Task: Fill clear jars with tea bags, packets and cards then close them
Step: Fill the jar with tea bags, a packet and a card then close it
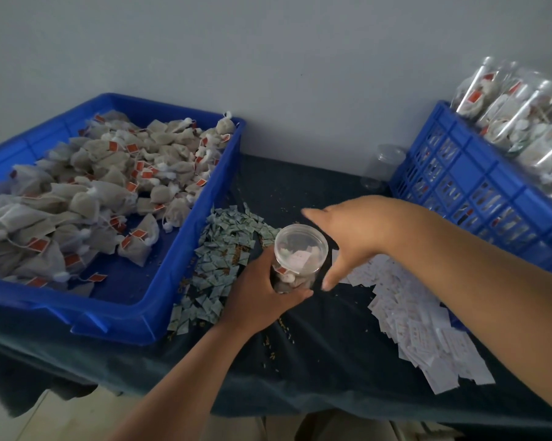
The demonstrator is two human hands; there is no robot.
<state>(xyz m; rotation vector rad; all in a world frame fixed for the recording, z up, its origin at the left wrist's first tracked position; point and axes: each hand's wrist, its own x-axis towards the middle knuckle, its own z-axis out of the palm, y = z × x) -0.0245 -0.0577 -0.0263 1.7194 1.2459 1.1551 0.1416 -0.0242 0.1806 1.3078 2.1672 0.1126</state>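
My left hand (262, 291) grips a clear open jar (300, 253) standing on the dark cloth; tea bags and a white card show inside it. Just right of the jar's mouth hovers my right hand (344, 237), fingers spread and holding nothing. Grey tea bags with red tags (87, 192) fill a blue tray (160, 300) at the left. A heap of small green packets (220, 268) lies between the tray and the jar. White cards (411, 326) are strewn to the right under my right forearm.
A blue slotted crate (478, 183) at the back right holds filled, closed jars (522, 116). An empty clear jar (382, 167) lies beside it near the wall. Loose crumbs dot the dark tablecloth (300, 377), whose front edge hangs near me.
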